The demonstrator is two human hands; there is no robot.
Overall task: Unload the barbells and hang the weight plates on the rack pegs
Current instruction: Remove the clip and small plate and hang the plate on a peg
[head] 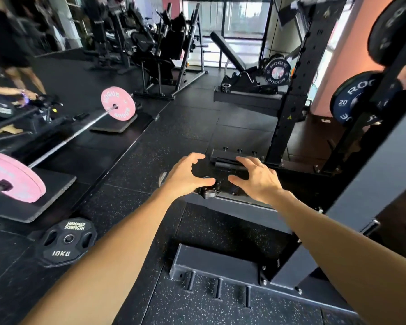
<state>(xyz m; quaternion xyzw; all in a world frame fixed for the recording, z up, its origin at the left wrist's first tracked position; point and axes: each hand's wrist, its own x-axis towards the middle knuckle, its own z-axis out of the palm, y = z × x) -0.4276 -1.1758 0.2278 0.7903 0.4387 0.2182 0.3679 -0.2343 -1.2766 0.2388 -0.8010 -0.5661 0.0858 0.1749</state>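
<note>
Both forearms reach out; left hand [185,177] and right hand [258,179] hover spread, holding nothing, over what looks like a barbell collar [208,187]. Grip it squarely from both sides. Left of them lies the 10 kg plate [67,241]; blue plates [359,99] hang upper right.

gym: barbell [80,131], power rack [298,90]

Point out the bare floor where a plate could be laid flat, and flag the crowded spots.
Bare speckled floor runs between the pink plate on its mat and the rack upright. More lies right of the black 10 kg plate, before the rack foot. Crowded: the rack base around both hands, left hand and right hand, with collars and pegs.
</note>
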